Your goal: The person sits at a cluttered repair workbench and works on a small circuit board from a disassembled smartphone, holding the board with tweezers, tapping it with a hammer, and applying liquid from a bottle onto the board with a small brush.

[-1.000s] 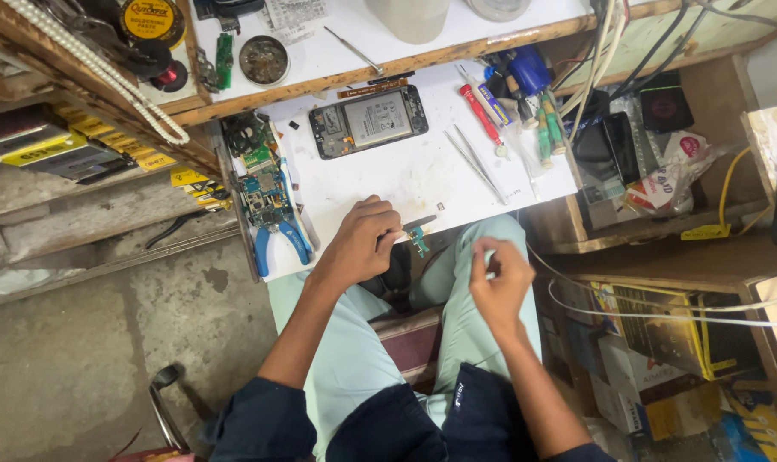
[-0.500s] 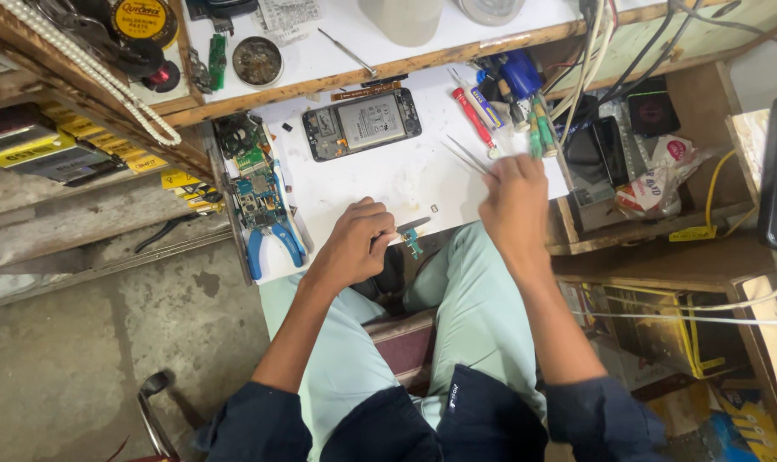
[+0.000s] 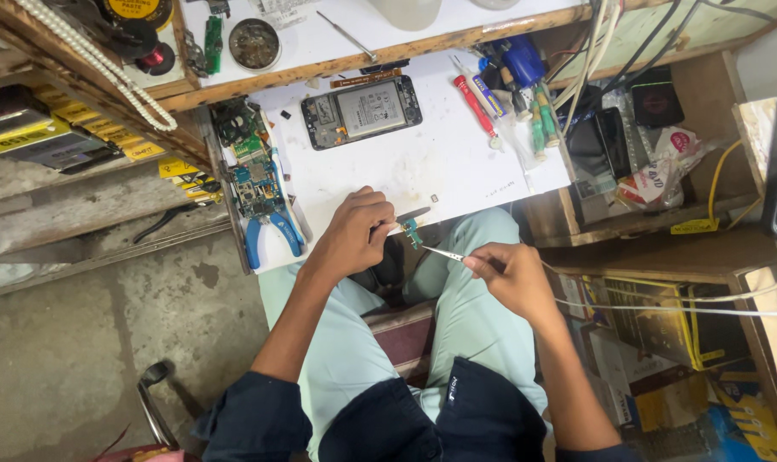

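My left hand point(image 3: 354, 235) rests at the near edge of the white work surface point(image 3: 457, 162) and pinches a small green circuit piece point(image 3: 412, 229) with a dark strip sticking out. My right hand point(image 3: 513, 274) hovers over my lap and holds metal tweezers point(image 3: 444, 253), their tips pointing left at the green piece. An opened phone point(image 3: 361, 109) with its battery showing lies flat at the far side of the surface.
Blue-handled pliers point(image 3: 269, 231) and circuit boards point(image 3: 247, 167) lie at the left edge. Screwdrivers point(image 3: 478, 107) and tools crowd the right. A shelf above holds a round tin point(image 3: 254, 43). Cables point(image 3: 662, 304) run at right; concrete floor at left.
My right hand reached up to the tools at the right of the surface, then came back down to my lap holding tweezers. My left hand stayed at the edge.
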